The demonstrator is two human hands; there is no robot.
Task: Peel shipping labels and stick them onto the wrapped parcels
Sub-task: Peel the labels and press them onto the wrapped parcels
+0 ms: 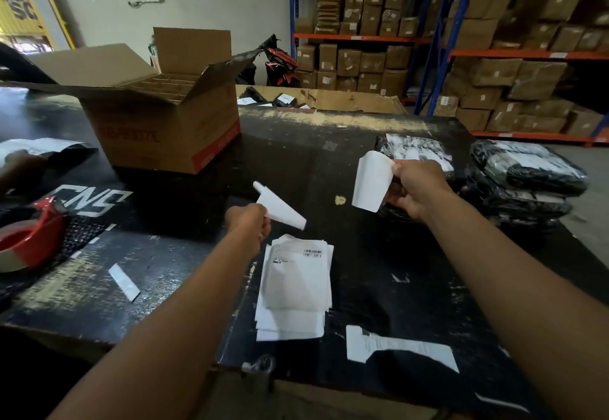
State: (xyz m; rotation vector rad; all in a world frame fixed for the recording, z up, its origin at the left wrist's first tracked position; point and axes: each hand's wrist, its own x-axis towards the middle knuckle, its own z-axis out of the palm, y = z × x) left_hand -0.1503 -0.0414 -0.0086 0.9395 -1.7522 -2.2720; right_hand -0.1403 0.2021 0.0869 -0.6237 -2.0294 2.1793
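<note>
While the right hand [417, 189] pinches a peeled label [370, 182] beside the wrapped parcels [527, 169] and the left hand [248, 222] grips its likely backing [281, 210], sticking is not yet done and a label stack [296, 284] waits.

Warehouse packing station: steel racking [441, 37] stacked with cartons [349, 62], scuffed packing table [296, 162]

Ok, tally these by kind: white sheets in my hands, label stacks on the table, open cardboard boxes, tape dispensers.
White sheets: 2, one in the left hand, one in the right hand
Label stacks: 1
Open cardboard boxes: 1
Red tape dispensers: 1
Total: 5
</note>
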